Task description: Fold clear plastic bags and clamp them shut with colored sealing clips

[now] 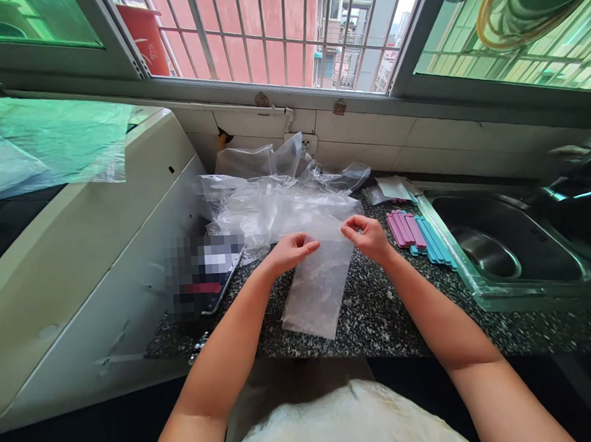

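A clear plastic bag [315,286] lies lengthwise on the speckled granite counter [382,322], its top edge toward the window. My left hand [291,250] pinches the bag's top left corner. My right hand [368,235] pinches the top right corner, so the opening is stretched between both hands. Behind them sits a crumpled heap of more clear plastic bags [274,199]. A row of pink and blue sealing clips [419,235] lies just right of my right hand.
A steel sink [507,248] fills the counter's right side. A white appliance [78,261] stands at the left, with a green-tinted plastic sheet [40,146] on top. A phone [206,280] leans by it. A barred window runs along the back.
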Motion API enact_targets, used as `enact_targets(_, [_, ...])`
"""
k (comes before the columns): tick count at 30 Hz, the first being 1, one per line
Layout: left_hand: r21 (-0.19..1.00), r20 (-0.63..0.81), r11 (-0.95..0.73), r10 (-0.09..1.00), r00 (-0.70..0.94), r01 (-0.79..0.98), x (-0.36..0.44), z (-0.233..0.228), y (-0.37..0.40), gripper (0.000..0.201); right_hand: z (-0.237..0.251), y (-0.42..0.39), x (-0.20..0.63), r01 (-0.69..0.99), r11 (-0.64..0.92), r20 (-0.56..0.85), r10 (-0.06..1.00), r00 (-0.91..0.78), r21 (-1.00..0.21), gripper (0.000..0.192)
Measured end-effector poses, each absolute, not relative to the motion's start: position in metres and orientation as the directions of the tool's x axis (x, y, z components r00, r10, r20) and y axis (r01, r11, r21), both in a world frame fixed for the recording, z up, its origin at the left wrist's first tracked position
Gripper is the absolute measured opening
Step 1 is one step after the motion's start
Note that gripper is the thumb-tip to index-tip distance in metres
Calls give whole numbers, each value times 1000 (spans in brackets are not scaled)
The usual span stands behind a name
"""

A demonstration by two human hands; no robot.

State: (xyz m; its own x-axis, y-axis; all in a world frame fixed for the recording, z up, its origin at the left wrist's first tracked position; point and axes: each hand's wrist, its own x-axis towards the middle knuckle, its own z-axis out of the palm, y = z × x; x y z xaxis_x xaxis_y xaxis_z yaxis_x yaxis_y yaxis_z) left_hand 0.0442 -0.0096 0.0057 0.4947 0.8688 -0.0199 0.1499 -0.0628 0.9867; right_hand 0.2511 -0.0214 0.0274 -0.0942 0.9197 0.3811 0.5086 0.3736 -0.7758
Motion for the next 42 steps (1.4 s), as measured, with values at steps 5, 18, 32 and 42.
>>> enact_targets(5, [997,-2,-31,918,395,77,47,3,-8,31,22,-23,240,513,391,390,913,-115,-764,17])
enact_targets(18, [987,122,-148,940,319,58,51,-3,-10,52,18,-14,248,490,284,306,951,-36,-824,18])
enact_targets(32, [968,225,-251,877,425,5,45,11,-16,32,22,-11,250,339,250,240,968,-73,-907,19])
enact_targets(42, [995,-35,-3,923,384,98,44,-5,-6,50,21,-16,243,446,319,309,946,-97,-836,16])
